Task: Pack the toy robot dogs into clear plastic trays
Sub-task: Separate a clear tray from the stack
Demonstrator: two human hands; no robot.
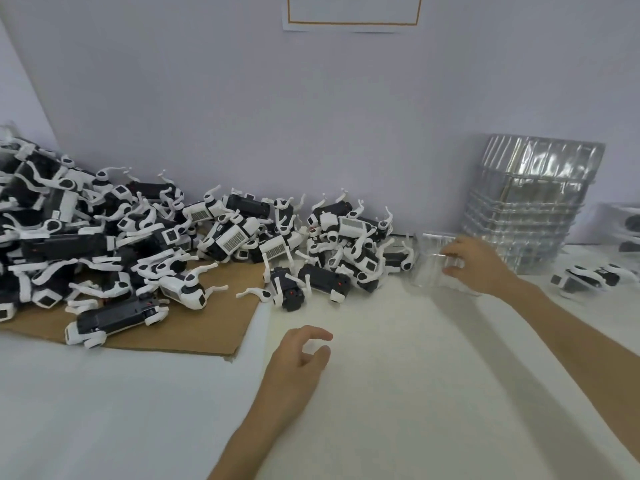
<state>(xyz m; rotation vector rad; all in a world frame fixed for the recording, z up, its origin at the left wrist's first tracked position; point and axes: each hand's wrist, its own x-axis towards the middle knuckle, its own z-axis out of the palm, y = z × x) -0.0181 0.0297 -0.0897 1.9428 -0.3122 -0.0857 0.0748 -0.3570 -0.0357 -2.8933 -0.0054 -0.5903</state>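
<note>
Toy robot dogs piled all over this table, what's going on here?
A person is packing them. The right hand grips one clear plastic tray beside the tall stack of trays at the back right. The left hand hovers open above the white table, holding nothing. The pile of toy robot dogs lies to the left, partly on a sheet of cardboard. The tray in hand looks empty, so no dog has gone into it yet.

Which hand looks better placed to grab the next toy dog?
Probably the left hand: it is free, fingers loosely open, and nearer the pile of toy robot dogs. The right hand is busy holding a clear plastic tray.
</note>
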